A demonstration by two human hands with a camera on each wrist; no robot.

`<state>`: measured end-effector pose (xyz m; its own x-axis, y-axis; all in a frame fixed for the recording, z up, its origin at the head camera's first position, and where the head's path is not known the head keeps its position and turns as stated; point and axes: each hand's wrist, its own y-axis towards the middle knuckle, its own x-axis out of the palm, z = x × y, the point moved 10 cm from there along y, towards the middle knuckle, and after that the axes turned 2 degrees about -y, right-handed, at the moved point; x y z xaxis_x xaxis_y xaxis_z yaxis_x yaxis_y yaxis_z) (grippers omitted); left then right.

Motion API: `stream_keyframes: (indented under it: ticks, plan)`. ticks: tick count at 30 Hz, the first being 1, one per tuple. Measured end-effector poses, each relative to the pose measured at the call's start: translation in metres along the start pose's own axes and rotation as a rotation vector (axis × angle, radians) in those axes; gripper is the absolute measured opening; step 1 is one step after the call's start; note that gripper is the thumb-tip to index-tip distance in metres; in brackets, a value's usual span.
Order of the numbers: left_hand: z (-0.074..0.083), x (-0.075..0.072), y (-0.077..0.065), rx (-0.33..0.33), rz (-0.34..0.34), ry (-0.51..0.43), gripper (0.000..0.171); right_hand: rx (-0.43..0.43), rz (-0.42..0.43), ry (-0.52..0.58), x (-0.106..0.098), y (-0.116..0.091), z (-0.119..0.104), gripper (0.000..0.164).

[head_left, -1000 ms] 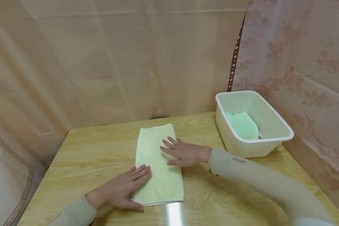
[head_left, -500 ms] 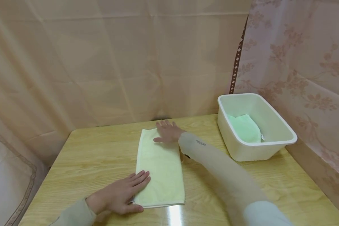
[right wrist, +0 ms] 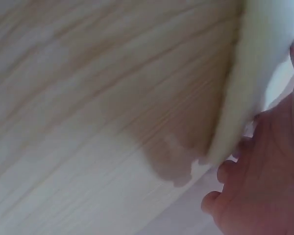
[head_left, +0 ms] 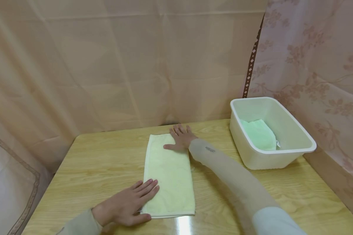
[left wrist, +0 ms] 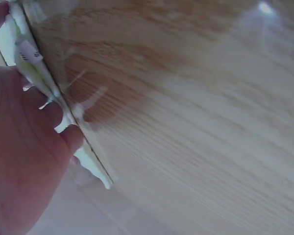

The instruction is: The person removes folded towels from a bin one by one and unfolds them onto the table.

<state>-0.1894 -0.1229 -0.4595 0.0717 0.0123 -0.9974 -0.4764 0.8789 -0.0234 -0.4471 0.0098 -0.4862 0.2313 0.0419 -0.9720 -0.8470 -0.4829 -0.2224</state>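
Note:
A pale yellow towel (head_left: 169, 176), folded into a long rectangle, lies flat on the wooden table. My left hand (head_left: 127, 202) rests with straight fingers on its near left edge, the thumb by the near corner. At the towel's far right corner my right hand (head_left: 180, 137) lies spread, fingertips reaching past the far edge. In the left wrist view a small printed tag (left wrist: 29, 51) shows at the towel's edge, beside the left hand (left wrist: 24, 147). The right wrist view has the towel's side edge (right wrist: 240, 83) next to the right hand (right wrist: 264, 176).
A white plastic tub (head_left: 270, 160) stands at the table's back right, with a mint green folded towel (head_left: 259, 134) inside. Beige curtains (head_left: 120, 65) hang behind the wooden table (head_left: 106, 160), and a flowered curtain (head_left: 320, 65) hangs on the right.
My right hand has moved from above the towel's middle to its far right corner and stayed there over the last half second. The left hand has kept its place on the near left edge.

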Motion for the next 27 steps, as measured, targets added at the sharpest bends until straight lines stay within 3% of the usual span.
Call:
stream_keyframes:
  ticks: [6,12,19,27]
  plan:
    - [0.001,-0.002,-0.002,0.041,0.041,0.034,0.095,-0.002,-0.002,0.067,-0.002,0.011,-0.025,0.115]
    - [0.001,-0.002,-0.001,0.03,0.043,0.046,0.083,0.082,0.019,0.054,-0.008,0.009,-0.035,0.116]
    - [-0.002,-0.005,0.001,-0.002,0.038,0.04,0.075,0.11,-0.003,-0.044,-0.009,0.006,-0.04,0.089]
    - [0.0,-0.003,0.0,0.004,0.038,0.056,0.071,0.051,-0.011,-0.099,-0.017,-0.005,-0.051,0.058]
